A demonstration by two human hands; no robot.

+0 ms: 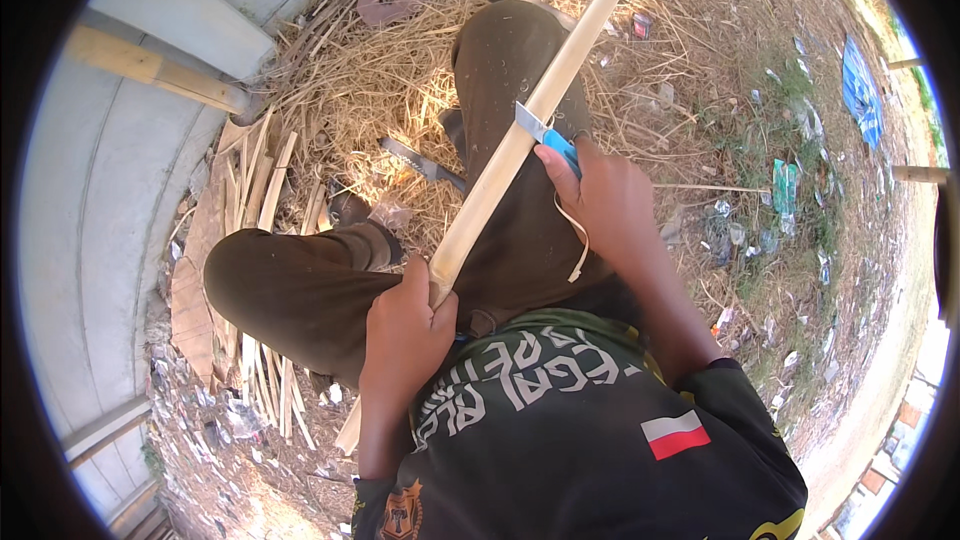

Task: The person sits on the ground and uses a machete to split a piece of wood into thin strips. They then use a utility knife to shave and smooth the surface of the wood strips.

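A long, pale split-bamboo strip (pixel 487 197) runs slantwise across my lap, its far end rising past the upper edge of the view. My left hand (pixel 408 325) is wrapped around its near part. In my right hand (pixel 606 190) is a knife (pixel 562 146) with a blue handle, partly hidden by the fingers. Its short, wide blade lies across the bamboo strip, over my raised right knee. A thin, curled sliver (pixel 580 248) hangs below my right hand.
Straw-like shavings (pixel 330 70) cover the ground ahead. Several bamboo slats (pixel 262 180) lie at left beside brown cardboard (pixel 200 285). A wooden post (pixel 160 68) meets the pale wall (pixel 95 180). Blue plastic (pixel 860 95) and green plastic (pixel 785 195) lie among litter at right.
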